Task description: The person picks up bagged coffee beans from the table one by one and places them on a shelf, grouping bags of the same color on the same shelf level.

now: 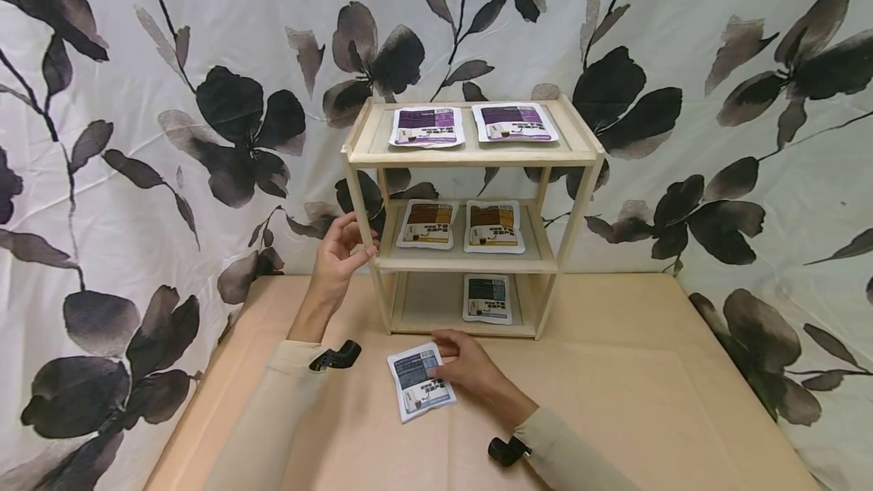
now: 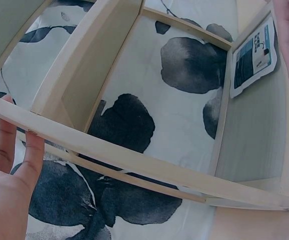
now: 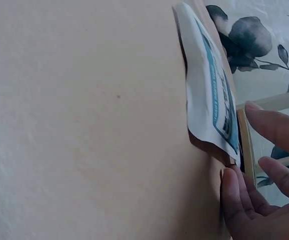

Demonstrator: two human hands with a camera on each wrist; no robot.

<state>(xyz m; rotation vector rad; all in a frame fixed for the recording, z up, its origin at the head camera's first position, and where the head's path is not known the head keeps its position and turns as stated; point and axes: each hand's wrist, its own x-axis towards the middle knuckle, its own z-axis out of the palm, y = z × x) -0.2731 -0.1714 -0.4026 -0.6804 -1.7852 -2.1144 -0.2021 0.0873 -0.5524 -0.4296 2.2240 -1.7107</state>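
Note:
A three-tier wooden shelf rack (image 1: 470,264) stands on the table. My left hand (image 1: 341,248) grips its left front post (image 2: 134,157), fingers behind it. In front of the rack, my right hand (image 1: 470,366) holds a flat white-and-blue sachet (image 1: 414,392) by its right edge, thumb over the printed face. The right wrist view shows this sachet (image 3: 204,95) edge-on close over the table, fingertips (image 3: 231,182) at its near corner. Another blue sachet (image 1: 487,299) lies on the right of the bottom tier, also visible in the left wrist view.
Two purple sachets (image 1: 427,127) lie on the top tier and two brown-and-orange ones (image 1: 427,224) on the middle tier. The table (image 1: 634,385) has a peach cover. Behind it hangs a white cloth (image 1: 450,14) with dark flowers.

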